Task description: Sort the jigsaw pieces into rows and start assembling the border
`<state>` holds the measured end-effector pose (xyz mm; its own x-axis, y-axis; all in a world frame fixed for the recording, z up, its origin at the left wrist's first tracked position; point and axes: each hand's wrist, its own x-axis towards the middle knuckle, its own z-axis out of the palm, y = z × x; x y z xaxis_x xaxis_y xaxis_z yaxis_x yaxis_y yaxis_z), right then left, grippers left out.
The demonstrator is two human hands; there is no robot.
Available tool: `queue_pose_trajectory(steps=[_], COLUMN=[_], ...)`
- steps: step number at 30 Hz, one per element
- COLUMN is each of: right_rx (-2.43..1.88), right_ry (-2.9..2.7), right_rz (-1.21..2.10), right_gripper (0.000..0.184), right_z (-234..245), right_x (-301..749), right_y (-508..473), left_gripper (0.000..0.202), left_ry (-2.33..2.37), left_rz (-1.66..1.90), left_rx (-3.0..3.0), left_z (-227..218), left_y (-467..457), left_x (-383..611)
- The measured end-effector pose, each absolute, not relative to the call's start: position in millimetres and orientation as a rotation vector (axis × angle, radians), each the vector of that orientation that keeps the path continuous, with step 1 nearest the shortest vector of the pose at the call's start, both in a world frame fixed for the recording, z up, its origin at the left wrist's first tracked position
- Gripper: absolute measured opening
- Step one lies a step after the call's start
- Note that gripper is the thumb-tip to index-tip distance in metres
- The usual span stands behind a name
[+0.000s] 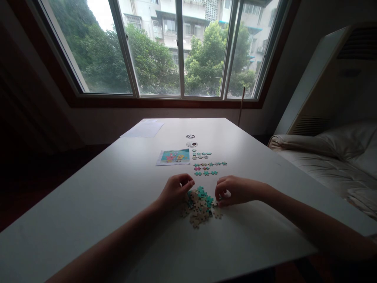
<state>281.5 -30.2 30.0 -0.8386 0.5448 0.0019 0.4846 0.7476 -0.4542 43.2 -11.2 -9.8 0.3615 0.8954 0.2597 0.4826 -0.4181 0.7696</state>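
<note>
Loosely, the puzzle pieces (200,206) are heaped on the tabletop (103,188) between a curled left hand (175,188) and a right hand (237,188) bent into a narrow pinch at the heap's edge; whether anything is gripped by either cannot be told. Each piece is presumably light and stiff, best taken by opposite edges.

One surface (97,196) bears one picture sheet (174,157). On the near side of the picture sheet: one left hand (173,188), one right hand (231,188), two hands in all, and one pile of puzzle pieces (201,205), overlapped beyond counting. Right of the picture sheet: about six rows of loose pieces (206,173), three in the nearest row, the others too small for a sure tally. Beyond the picture sheet: two discs (189,144), at least one white paper (143,129), and one window (153,67) of four panes.
</note>
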Motion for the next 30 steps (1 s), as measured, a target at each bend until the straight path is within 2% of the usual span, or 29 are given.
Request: queue_pose_trajectory(steps=[6, 11, 14, 17, 20, 25, 30], right_rx=[-0.926, -1.054, -1.083, -1.073, -1.038, -0.977, -0.928], right_ry=[-2.513, -2.137, -2.038, -2.039, -2.087, -2.186, -2.25], right_rz=[0.551, 0.76, 0.898, 0.901, 0.737, 0.348, 0.154], right_gripper=[0.019, 0.026, 0.031, 0.032, 0.026, 0.031, 0.023], right_z=[26, 21, 14, 9, 7, 8, 7], right_x=[276, 264, 256, 253, 253, 255, 254], right_y=[-27, -31, -34, -35, -37, -40, -41], left_gripper=[0.02, 0.023, 0.024, 0.024, 0.023, 0.022, 0.022], left_ry=[1.128, 0.97, 0.93, 0.906, 0.873, 0.865, 0.859], left_rz=[0.905, 0.856, 0.872, 0.899, 0.904, 0.906, 0.893], left_rx=[2.113, 2.081, 2.007, 1.929, 1.856, 1.812, 1.839], left_z=[-7, 2, 6, 6, 4, 2, 2], left_y=[-17, -27, -29, -29, -27, -24, -25], left_x=[47, 53, 57, 58, 57, 55, 55])
